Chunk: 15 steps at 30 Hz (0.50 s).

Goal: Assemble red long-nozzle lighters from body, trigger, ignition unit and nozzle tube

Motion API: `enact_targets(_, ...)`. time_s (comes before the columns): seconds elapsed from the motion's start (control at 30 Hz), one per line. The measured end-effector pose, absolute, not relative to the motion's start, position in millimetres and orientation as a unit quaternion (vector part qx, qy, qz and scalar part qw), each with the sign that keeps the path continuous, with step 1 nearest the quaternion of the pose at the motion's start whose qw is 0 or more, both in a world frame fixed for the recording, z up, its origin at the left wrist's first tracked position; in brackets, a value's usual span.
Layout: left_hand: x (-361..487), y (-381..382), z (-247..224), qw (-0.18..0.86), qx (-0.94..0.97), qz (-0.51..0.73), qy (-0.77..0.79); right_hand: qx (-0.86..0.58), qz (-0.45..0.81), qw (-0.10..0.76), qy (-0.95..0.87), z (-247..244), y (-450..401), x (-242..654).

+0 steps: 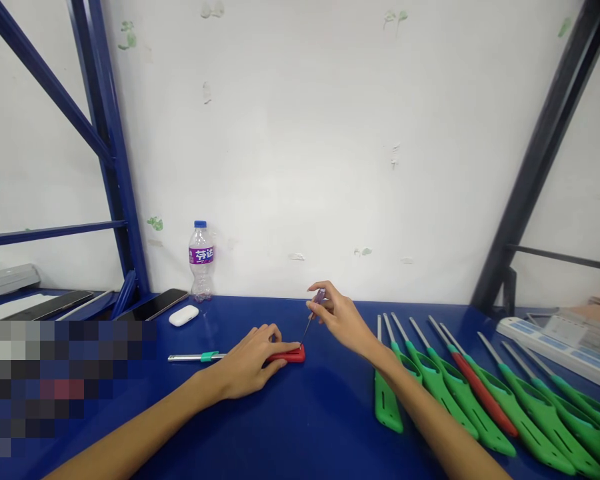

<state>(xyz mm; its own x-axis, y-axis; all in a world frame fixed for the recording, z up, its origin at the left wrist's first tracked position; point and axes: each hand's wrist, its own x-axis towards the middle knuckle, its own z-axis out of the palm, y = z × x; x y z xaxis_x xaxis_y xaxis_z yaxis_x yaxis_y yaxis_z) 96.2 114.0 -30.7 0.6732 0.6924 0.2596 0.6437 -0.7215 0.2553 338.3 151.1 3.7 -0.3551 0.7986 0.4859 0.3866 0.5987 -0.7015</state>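
A long-necked lighter with a red handle lies across the blue table, its metal barrel pointing left with a teal band around it. My left hand presses down over the handle, fingers closed on it, hiding its middle. Above the handle's right end, my right hand pinches the purplish grip of a small screwdriver. The thin shaft slants down to the left, and its tip meets the red handle near my left index finger. Whether the tip sits in a screw is too small to tell.
Several green-handled lighters and a red one lie in a row at right. Behind them is a white power strip. A plastic bottle, white earbud case and phone stand at back left, beside a blue metal post.
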Motion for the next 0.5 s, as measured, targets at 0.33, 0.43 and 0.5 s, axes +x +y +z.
enact_targets(0.33, 96, 115, -31, 0.068, 0.912, 0.177, 0.364, -0.369, 0.22, 0.454, -0.781, 13, 143, 336)
enact_targets(0.43, 97, 114, -29, 0.068, 0.912, 0.168, 0.369, -0.374, 0.218, 0.453, -0.779, 12, 142, 335)
enact_targets(0.5, 97, 113, -28, 0.066, 0.911, 0.164, 0.372, -0.37, 0.221, 0.436, -0.79, 8, 142, 332)
